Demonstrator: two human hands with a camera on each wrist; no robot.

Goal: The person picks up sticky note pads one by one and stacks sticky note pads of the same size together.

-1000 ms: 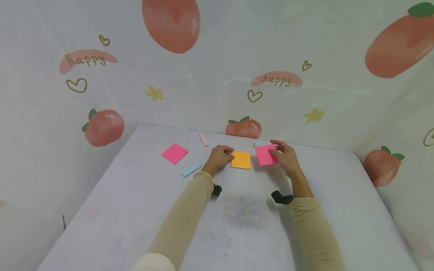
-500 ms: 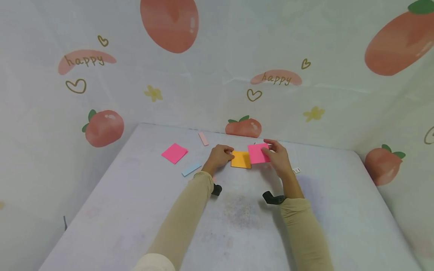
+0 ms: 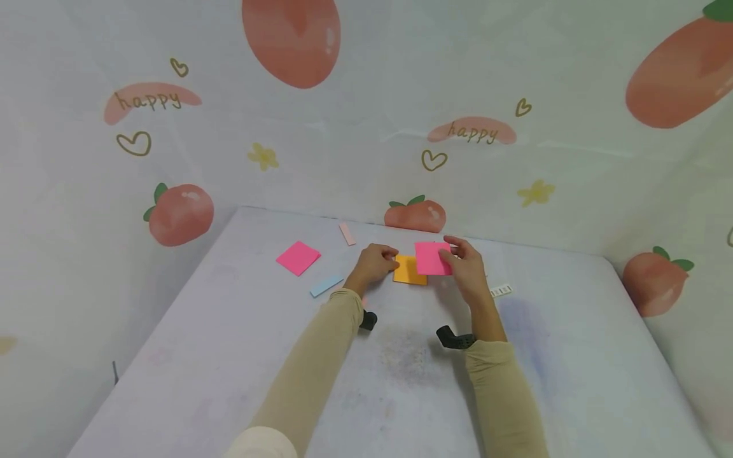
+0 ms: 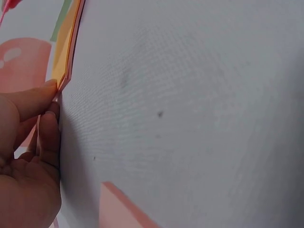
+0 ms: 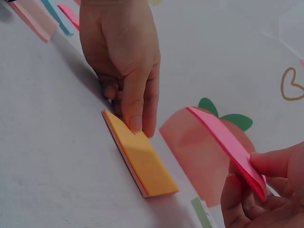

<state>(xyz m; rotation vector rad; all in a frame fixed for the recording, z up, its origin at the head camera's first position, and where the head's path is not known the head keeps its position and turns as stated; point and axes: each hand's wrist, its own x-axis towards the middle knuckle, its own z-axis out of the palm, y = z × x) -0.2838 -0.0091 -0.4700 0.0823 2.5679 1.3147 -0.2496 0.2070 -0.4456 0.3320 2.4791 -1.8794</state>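
Observation:
My left hand [image 3: 378, 262] lies on the table [image 3: 401, 381] with its fingertips [image 5: 135, 122] pressing down on the near-left end of an orange sticky-note pad [image 3: 408, 271]. The left wrist view shows that pad's corner [image 4: 66, 57] against my thumb. My right hand [image 3: 458, 262] pinches a pink sticky-note pad [image 3: 431, 257] by its right edge and holds it lifted, tilted, over the orange pad's right part. In the right wrist view the pink pad [image 5: 228, 142] hangs above and beyond the orange pad [image 5: 142, 164].
A second pink pad [image 3: 298, 257] lies to the left. A blue strip [image 3: 326, 285] and a pale pink strip [image 3: 347, 233] lie near it. A small white label [image 3: 500, 290] sits right of my right hand. Printed cloth walls close off the back and sides.
My right hand has carried the pink pad leftward, from beside the orange pad to partly over it. The left hand has stayed on the orange pad.

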